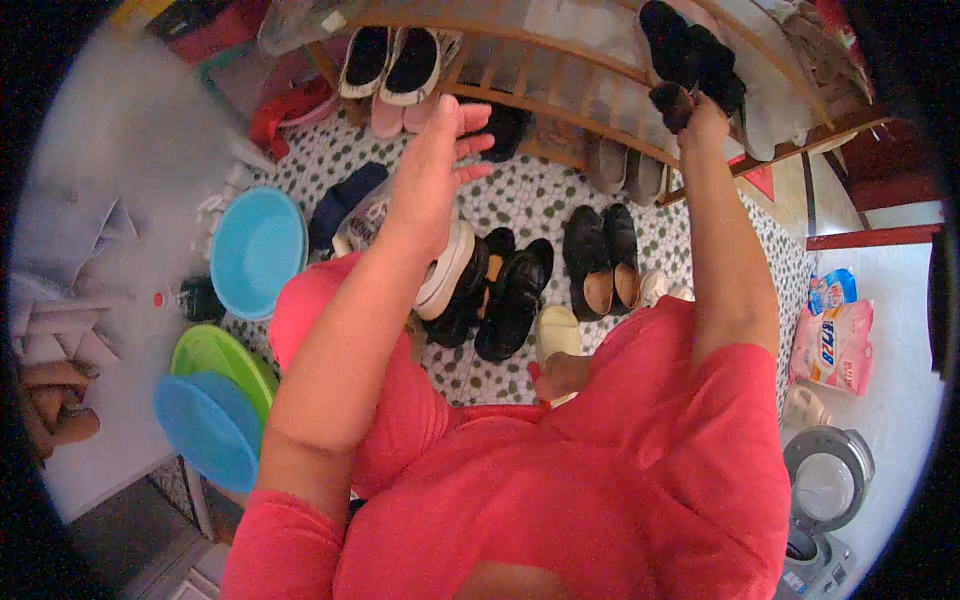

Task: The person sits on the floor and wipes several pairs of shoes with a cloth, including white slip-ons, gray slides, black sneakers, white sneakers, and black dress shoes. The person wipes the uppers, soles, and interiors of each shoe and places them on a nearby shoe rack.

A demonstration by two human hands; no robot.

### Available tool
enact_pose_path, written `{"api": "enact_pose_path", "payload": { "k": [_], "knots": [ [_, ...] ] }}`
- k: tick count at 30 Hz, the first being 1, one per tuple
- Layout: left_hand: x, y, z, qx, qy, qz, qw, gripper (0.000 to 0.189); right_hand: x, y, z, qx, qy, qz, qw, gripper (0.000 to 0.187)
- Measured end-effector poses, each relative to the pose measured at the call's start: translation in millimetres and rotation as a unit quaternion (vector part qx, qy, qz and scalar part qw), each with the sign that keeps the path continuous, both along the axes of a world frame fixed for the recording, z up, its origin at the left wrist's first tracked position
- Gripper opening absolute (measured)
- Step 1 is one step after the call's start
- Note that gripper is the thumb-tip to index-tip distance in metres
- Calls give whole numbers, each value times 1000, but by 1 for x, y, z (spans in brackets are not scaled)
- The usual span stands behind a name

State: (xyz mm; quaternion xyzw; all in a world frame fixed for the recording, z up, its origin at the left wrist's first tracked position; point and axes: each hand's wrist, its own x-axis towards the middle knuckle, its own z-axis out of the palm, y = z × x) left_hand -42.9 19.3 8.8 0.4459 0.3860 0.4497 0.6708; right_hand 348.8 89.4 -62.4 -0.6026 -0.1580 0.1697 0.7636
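My left hand (431, 180) is raised with its fingers apart and nothing in it. It hovers before the lower part of a wooden shoe rack (555, 112), near white shoes with black insoles (411, 64). At the upper right, my right hand (705, 124) is closed around a small dark item (673, 105); its exact kind is unclear. Right beside that hand, black shoes (686, 45) sit on the rack. On the floor below stand black shoes (514, 300), a second black pair with tan insoles (600, 259) and a white-soled shoe (448, 270).
A turquoise basin (259, 251), a green basin (225, 360) and a blue basin (210, 427) are at my left. Pink detergent bags (832, 345) and a grey cooker with its lid up (825, 487) stand at my right. Grey shoes (626, 169) are under the rack.
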Motion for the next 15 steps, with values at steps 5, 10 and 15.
{"api": "enact_pose_path", "payload": {
  "k": [5, 10, 15],
  "knots": [
    [-17, 6, -2, -14, -24, 40, 999, 50, -39, -37, -14, -70, -250, 50, 964, 23],
    [-14, 6, 1, -25, -62, 40, 997, 43, -129, -103, -71, -360, -533, 451, 619, 36],
    [-12, 8, 4, -24, -56, 39, 997, 42, -200, -243, -206, -596, -375, 615, 355, 61]
  ]
}}
